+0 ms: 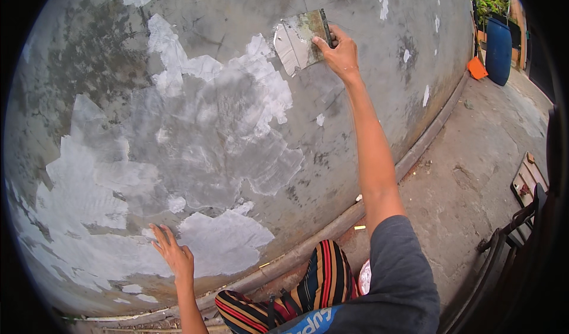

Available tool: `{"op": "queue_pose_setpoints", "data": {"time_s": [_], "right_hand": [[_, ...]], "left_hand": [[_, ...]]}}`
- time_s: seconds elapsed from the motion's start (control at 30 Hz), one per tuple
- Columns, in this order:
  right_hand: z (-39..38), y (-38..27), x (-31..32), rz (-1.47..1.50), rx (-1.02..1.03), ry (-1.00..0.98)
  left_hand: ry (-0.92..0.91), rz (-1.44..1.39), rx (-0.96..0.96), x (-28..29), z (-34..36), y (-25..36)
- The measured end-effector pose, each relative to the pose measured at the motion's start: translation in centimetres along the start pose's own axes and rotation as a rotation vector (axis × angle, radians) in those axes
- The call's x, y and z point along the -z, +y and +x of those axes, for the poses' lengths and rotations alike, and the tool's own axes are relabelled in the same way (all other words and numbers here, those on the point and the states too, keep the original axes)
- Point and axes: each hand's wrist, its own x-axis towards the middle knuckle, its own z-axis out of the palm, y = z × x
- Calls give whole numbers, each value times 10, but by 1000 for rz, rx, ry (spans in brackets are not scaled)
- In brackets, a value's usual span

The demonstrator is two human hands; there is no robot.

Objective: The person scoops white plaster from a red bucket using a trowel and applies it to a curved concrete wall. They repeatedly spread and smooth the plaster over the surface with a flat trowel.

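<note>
My right hand is raised to the upper middle of a grey wall, fingers closed round the dark edge of a flat putty scraper. The scraper's blade lies near the wall, with wet whitish filler along its left part; whether the blade touches the wall I cannot tell. Low on the left, my left hand has its fingers spread, its fingertips at the wall beside a pale filler patch. It holds nothing. More white and light grey patches cover the wall's left and middle.
A raised kerb runs along the wall's foot. A blue barrel and an orange piece stand far right on the concrete ground. Dark wooden furniture is at the right edge. A round container sits beside my striped-trousered legs.
</note>
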Motion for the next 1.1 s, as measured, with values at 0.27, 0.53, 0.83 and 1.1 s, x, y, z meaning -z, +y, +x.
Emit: {"op": "queue_pose_setpoints", "data": {"time_s": [0.27, 0.53, 0.83, 1.1], "right_hand": [[-9, -30, 43, -157, 123, 229], [-12, -30, 2, -370, 422, 320], [-89, -46, -31, -354, 572, 39], [-103, -50, -2, -167, 504, 96]], "left_hand": [[-40, -17, 31, 7, 2, 7], [-47, -22, 31, 8, 7, 8], [10, -62, 39, -2, 1, 6], [-20, -62, 31, 8, 5, 5]]}}
